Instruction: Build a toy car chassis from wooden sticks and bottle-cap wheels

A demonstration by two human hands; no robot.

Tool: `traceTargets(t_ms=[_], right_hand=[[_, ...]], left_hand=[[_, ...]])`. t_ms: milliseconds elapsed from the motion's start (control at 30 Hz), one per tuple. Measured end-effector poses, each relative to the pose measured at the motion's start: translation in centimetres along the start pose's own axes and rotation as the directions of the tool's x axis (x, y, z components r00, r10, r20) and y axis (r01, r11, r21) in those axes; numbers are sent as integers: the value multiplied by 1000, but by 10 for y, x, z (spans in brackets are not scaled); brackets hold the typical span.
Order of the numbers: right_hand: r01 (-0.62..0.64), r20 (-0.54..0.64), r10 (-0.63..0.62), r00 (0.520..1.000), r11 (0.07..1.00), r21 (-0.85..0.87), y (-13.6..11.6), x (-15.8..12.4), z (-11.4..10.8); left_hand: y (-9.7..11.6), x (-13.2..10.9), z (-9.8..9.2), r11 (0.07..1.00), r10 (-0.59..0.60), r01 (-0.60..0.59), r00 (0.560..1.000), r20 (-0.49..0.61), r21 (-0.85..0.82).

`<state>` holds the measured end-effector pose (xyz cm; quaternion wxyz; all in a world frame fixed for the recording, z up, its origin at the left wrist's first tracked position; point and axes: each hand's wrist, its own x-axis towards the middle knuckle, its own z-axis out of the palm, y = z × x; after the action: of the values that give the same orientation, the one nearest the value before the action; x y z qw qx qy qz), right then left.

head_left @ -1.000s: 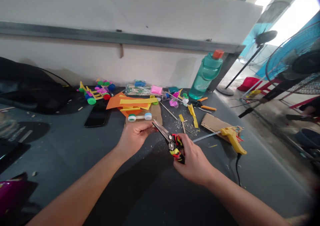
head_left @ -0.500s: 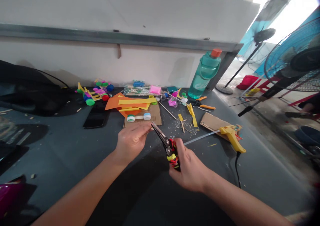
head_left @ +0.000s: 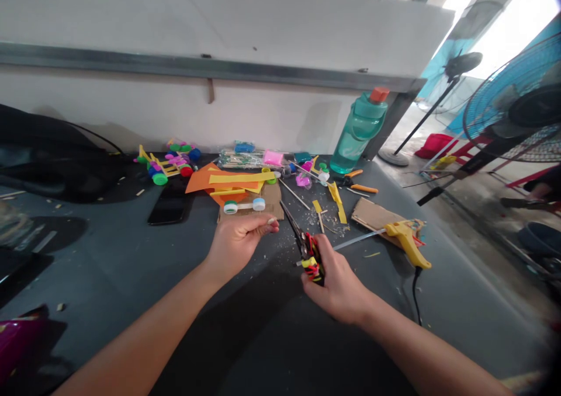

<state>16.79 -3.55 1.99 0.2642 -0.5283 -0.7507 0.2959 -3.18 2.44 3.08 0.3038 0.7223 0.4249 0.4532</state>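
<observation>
**Cutting pliers (head_left: 305,250) held over bench (head_left: 245,349), right hand**

The pliers are in the right hand (head_left: 337,285), with the grip closed around their red, yellow and black handles. Their tips point up the bench, near the left hand (head_left: 239,245). The left grip has its fingertips (head_left: 272,223) pressed together; whether they pinch anything is too small to tell. Just past the left hand, a cap-wheeled axle (head_left: 244,205) lies on cardboard (head_left: 272,200), beside orange paper (head_left: 202,180). To the right, a yellow glue gun (head_left: 407,244) rests on a cardboard scrap (head_left: 376,218). A teal bottle (head_left: 358,134) stands at the back.
</observation>
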Motion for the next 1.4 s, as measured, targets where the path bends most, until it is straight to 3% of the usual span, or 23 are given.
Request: traceTargets(t_ms=[100,333,667,800,1000,1400], right_hand=[[-9,11,10,1000,999,-46,-1,1,-2],[1,27,2,1000,994,-109,1,1,-3],[46,87,-32,996,985,-166,2,-1,-5],[63,101,-43,994,978,-200,1,-1,-6],[72,138,-44,989,975,-210,-2,-1,-6],[57,148,-14,989,955,-291,0,-4,-3]], left_hand=[[3,4,-5,996,-50,55,996,78,-69],[1,11,-17,990,-44,80,959,281,-116],[-5,13,-33,978,-74,161,858,508,-129],[-3,15,-35,984,-72,147,842,535,-99],[-2,15,-39,998,-29,57,851,524,-37],[-4,14,-37,999,-27,35,863,504,-6]])
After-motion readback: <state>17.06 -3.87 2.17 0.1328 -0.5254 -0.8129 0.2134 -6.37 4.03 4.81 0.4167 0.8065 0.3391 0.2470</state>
